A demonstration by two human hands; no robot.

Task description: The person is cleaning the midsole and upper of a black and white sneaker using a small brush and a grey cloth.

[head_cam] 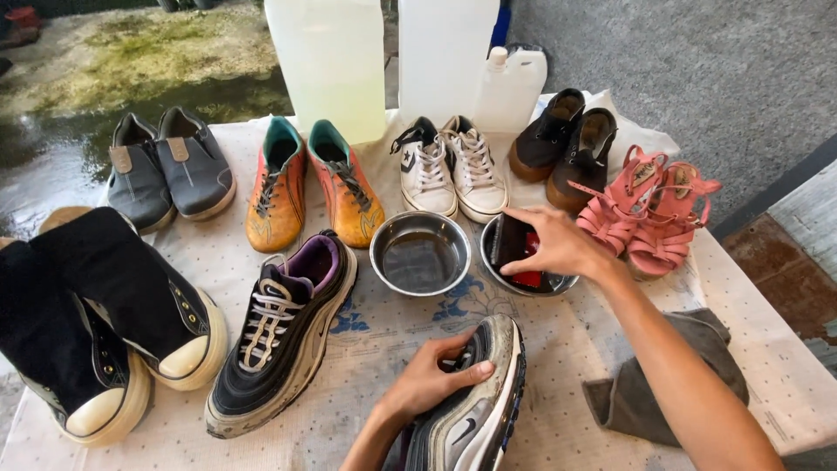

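My left hand (429, 380) grips a dirty grey and black sneaker (475, 410) at its laces, near the table's front edge. My right hand (555, 242) reaches forward into a steel bowl (558, 283) and closes on a dark brush with a red body (516, 251) standing in it. A second steel bowl (420, 253) holding liquid sits just left of that one. The sneaker's mate (283, 331), black with a purple lining, lies on the cloth to the left.
A patterned cloth (558, 349) covers the table. Pairs of shoes ring it: black high-tops (105, 323), grey slip-ons (170, 170), orange boots (309, 183), white sneakers (449, 166), brown shoes (567, 144), pink sandals (649, 209). Plastic jugs (331, 61) stand behind. A grey rag (667, 384) lies right.
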